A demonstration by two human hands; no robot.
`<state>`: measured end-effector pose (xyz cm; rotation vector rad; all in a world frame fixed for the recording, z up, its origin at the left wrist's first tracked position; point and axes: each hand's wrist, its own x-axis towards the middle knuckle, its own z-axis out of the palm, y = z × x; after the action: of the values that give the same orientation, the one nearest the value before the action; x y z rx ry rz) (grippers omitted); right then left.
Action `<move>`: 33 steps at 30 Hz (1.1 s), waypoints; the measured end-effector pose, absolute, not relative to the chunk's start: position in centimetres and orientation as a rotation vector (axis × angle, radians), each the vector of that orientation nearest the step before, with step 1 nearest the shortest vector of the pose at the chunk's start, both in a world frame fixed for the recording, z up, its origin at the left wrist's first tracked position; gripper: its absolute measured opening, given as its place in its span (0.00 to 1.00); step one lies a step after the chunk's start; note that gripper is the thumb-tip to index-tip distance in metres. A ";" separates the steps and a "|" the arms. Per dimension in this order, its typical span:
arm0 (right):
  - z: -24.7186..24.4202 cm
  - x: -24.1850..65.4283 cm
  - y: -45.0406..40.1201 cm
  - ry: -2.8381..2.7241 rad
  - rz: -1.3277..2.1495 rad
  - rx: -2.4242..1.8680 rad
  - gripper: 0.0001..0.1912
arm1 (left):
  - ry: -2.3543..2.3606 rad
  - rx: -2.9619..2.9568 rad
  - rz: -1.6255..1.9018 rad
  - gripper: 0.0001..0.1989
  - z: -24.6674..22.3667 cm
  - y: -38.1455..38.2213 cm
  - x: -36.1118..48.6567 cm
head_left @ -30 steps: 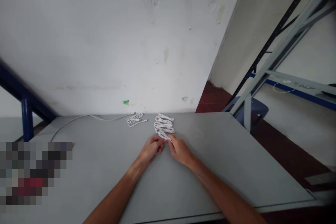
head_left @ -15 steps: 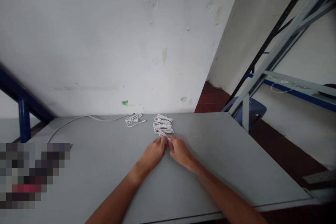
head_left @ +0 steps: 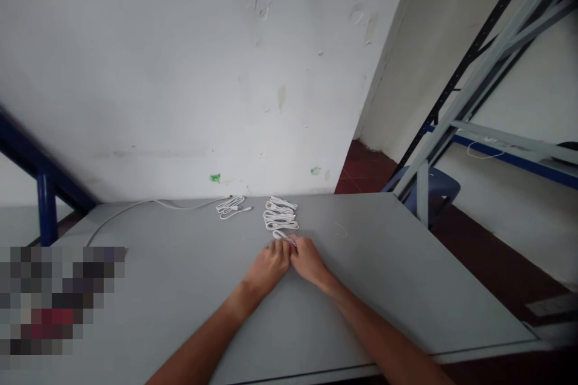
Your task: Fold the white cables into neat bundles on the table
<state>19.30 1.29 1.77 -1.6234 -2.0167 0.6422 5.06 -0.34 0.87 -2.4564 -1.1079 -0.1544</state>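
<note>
The left hand (head_left: 270, 266) and right hand (head_left: 307, 261) meet on the grey tabletop (head_left: 406, 264), fingers closed, gripping the nearest white cable coil (head_left: 283, 234) at the near end of the stacked coils (head_left: 280, 213).

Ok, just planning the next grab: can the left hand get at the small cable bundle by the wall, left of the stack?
Probably yes. The left hand is at the lowest coil, and nothing stands on the table between it and the bundle. The stack lies to the bundle's right, so it shouldn't block the way.
</note>
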 end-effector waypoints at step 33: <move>1.3 18.9 0.7 -2.013 0.500 -1.423 0.17 | -2.071 -2.794 -1.115 0.08 1.9 0.9 4.8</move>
<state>18.91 0.67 1.33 -1.4226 -2.0126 0.5003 4.80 0.88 1.89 -2.7945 -2.0706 -1.1145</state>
